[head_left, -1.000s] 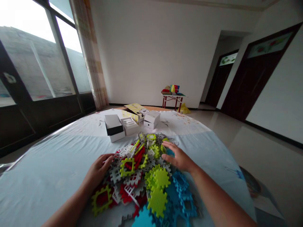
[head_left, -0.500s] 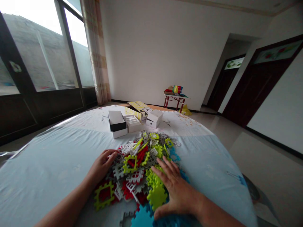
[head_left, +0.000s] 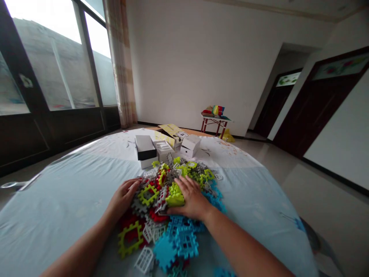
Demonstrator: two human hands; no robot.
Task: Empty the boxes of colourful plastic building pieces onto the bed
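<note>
A heap of notched plastic toy building pieces in lime, blue, red, grey and white lies before me. My right hand [head_left: 192, 197] curls around a clump of lime building pieces [head_left: 174, 196], its thumb below them and its fingers over their far side. At the heap's left edge rests my left hand [head_left: 123, 195], fingers extended and touching the pieces, with nothing seen in its grasp. Blue pieces [head_left: 186, 243] spread below my right hand. A lime square frame [head_left: 121, 243] and a white window piece [head_left: 144, 260] lie nearest me.
Beyond the heap stand a black-and-white box [head_left: 145, 148], a small white box [head_left: 190, 146] and an open yellow carton [head_left: 173, 132]. A pale blue and white cloth [head_left: 253, 200] covers the round table. Farther off, a small table [head_left: 216, 117] holds colourful bags by the wall.
My right hand has moved left and away from me, its spread fingers drawing in around lime pieces. More blue pieces and a white window piece now show. My left hand stays at the heap's edge.
</note>
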